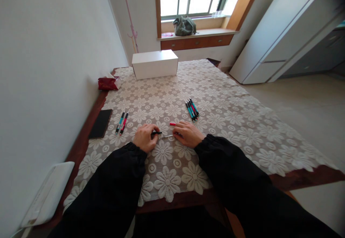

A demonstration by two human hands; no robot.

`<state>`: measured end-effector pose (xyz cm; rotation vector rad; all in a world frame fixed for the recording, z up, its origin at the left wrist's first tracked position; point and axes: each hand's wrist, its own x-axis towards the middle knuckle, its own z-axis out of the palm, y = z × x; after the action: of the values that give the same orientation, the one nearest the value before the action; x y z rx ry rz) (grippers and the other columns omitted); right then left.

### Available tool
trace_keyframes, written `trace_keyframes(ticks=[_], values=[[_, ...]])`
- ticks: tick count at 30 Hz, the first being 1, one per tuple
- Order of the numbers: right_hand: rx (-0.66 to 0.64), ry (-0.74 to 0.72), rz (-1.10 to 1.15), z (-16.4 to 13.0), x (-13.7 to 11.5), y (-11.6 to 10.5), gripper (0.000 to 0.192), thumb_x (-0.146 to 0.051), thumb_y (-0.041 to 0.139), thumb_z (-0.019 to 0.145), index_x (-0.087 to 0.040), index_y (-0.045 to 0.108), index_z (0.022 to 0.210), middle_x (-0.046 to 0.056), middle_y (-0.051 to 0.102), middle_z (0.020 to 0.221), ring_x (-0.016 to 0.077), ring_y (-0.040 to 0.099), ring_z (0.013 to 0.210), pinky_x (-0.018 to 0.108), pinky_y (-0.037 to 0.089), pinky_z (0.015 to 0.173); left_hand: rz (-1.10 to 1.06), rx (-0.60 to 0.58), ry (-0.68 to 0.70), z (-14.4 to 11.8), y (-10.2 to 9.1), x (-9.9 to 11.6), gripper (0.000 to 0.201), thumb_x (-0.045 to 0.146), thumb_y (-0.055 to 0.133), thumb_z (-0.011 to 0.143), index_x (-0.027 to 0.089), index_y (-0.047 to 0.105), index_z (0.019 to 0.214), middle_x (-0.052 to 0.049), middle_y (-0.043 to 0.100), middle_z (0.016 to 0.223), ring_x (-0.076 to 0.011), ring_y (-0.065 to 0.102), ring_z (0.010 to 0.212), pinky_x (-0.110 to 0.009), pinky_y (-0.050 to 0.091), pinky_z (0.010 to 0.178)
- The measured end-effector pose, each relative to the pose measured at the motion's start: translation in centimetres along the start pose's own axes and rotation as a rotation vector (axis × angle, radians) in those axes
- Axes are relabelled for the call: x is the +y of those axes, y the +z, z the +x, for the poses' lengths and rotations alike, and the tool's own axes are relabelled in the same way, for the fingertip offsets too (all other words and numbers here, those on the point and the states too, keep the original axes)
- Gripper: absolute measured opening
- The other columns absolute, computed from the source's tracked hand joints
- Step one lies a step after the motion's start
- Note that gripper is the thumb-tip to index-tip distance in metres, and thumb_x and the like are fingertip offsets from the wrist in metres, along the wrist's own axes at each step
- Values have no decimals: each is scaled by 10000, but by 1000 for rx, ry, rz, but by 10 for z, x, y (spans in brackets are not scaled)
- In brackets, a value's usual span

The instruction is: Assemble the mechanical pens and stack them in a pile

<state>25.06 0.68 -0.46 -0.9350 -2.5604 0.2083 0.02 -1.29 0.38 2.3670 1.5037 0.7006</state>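
Observation:
Low over the lace tablecloth [167, 180], my left hand [145, 137] pinches a black pen part [156, 133], its tip pointing right. Just across from it, my right hand [188, 133] has its fingers closed on a thin silvery pen refill [167, 136], which points left toward the black part. A short red pen barrel piece [172, 124] shows at the right hand's fingertips; the rest is hidden, and I cannot tell whether that hand grips it. The refill and the black part appear close but apart.
A teal pen [120, 122] and a red pen [124, 123] lie left, beside a black notebook [100, 124]. Several pens [191, 108] sit together to the right. Farther back are a white box [155, 65] and a red tissue pack [108, 83]. A white device [50, 191] stands at left.

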Motion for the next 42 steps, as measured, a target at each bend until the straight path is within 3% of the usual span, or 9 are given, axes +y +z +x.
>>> trace_keyframes(ticks=[25, 33, 42], values=[[37, 81, -96, 0, 5, -5, 103, -215, 604, 973, -205, 680, 904, 56, 635, 914, 232, 553, 920, 359, 417, 838, -7, 5, -21, 0, 3, -3, 144, 107, 660, 846, 232, 653, 917, -22, 716, 972, -251, 633, 987, -398, 461, 895], [203, 307, -120, -2, 11, -7, 68, -226, 624, 971, -204, 682, 945, 59, 663, 974, 247, 567, 990, 372, 418, 882, -8, 2, -9, 0, 4, -6, 131, 109, 649, 865, 234, 655, 904, -20, 719, 995, -249, 629, 995, -391, 457, 887], [80, 377, -152, -4, 16, -6, 119, -254, 611, 996, -233, 708, 929, 42, 674, 967, 238, 577, 998, 367, 382, 866, -16, -12, -6, 0, 5, -6, 120, 121, 636, 881, 240, 654, 883, -15, 727, 1015, -244, 627, 1017, -389, 449, 907]])
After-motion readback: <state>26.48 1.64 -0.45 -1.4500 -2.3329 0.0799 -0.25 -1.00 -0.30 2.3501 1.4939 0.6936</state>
